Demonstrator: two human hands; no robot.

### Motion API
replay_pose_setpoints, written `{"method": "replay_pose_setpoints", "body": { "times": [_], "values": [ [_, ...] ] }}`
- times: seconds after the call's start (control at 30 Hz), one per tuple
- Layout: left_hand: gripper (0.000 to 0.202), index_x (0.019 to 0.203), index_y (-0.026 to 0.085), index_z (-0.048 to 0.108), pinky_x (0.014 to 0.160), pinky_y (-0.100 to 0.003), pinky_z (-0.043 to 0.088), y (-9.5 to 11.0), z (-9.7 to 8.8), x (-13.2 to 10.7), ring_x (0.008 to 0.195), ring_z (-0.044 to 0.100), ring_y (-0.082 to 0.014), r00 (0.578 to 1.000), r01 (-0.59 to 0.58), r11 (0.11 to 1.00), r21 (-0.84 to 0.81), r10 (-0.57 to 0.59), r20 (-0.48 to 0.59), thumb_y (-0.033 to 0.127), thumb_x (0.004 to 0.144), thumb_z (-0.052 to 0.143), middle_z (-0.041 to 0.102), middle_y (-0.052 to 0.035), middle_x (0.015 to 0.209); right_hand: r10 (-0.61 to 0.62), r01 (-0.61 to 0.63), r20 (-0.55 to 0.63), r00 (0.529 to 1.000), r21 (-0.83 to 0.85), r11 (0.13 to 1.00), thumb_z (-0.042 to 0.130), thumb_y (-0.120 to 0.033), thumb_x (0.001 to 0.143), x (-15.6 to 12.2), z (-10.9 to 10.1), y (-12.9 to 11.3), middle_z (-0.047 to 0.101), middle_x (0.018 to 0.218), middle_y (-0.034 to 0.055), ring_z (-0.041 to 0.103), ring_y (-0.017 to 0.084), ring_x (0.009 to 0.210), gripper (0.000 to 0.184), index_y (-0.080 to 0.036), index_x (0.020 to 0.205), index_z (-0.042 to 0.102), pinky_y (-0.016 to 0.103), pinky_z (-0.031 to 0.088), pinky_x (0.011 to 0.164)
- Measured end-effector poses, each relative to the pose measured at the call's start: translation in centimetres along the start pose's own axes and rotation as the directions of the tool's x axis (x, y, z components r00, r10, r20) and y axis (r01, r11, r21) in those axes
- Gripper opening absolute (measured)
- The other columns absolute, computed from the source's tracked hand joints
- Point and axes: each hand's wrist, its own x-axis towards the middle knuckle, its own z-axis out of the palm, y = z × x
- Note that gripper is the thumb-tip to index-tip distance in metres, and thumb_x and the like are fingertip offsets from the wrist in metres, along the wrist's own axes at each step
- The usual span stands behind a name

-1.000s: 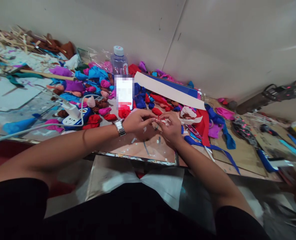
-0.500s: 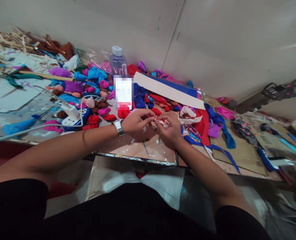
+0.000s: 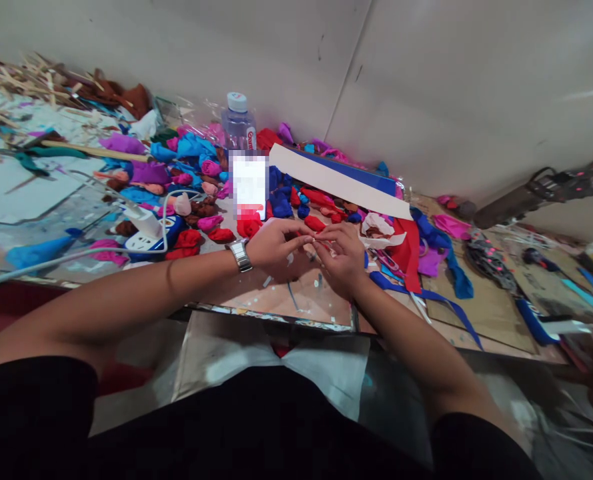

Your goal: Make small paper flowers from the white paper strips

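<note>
1. Head view: my 2 hands meet over the table point(image 3: 276, 297), close to its front edge, fingertips together.
2. My left hand point(image 3: 275, 245) and right hand point(image 3: 345, 259) both pinch a scrap point(image 3: 325, 243), red and white, too small for me to tell its shape.
3. The scrap sits between my fingertips, just above the table.
4. A watch point(image 3: 239, 255) is on my left wrist.
5. Crumpled balls point(image 3: 191, 237) in red, blue and pink lie piled behind my hands.
6. A bottle point(image 3: 239, 123) stands upright by the wall, behind the pile.
7. A white strip point(image 3: 336, 180) lies slanted, right of the bottle.
8. A power strip point(image 3: 149, 237) lies well left of my left hand.
</note>
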Motion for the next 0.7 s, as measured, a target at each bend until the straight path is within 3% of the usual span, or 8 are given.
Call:
{"method": "replay_pose_setpoints", "body": {
  "times": [0.2,0.4,0.7],
  "values": [
    [0.032,0.101,0.017,0.077,0.070,-0.025,0.056,-0.25,0.18,-0.01,0.076,0.074,-0.0151,0.996,0.069,0.997,-0.024,-0.070,-0.049,0.047,0.098,0.070,0.080,-0.0054,0.089,0.024,-0.024,0.018,1.000,0.001,1.000,0.076,-0.032,0.097,-0.11,0.33,0.09,0.076,0.097,0.0032,0.069,0.024,0.098,0.005,-0.028,0.097,0.074,0.045,0.052,0.091],
    [0.030,0.104,0.018,0.080,0.071,-0.025,0.053,-0.01,0.04,-0.01,0.079,0.073,-0.0150,0.998,-0.020,0.996,0.085,0.026,-0.065,0.045,0.097,0.071,0.081,-0.0057,0.094,0.052,-0.052,0.005,0.999,-0.006,0.999,0.076,-0.033,0.097,-0.10,0.40,0.30,0.076,0.098,0.0036,0.068,0.024,0.100,0.007,-0.027,0.097,0.073,0.045,0.052,0.093],
    [0.031,0.102,0.017,0.074,0.073,-0.026,0.056,-0.23,0.01,0.08,0.079,0.074,-0.0154,1.000,0.007,1.000,0.019,-0.007,0.008,0.047,0.100,0.066,0.078,-0.0043,0.090,0.075,-0.075,0.027,0.997,0.016,0.997,0.077,-0.035,0.096,-0.16,0.36,0.33,0.076,0.098,0.0035,0.068,0.025,0.099,0.010,-0.027,0.098,0.073,0.045,0.052,0.092]
  ]
}}
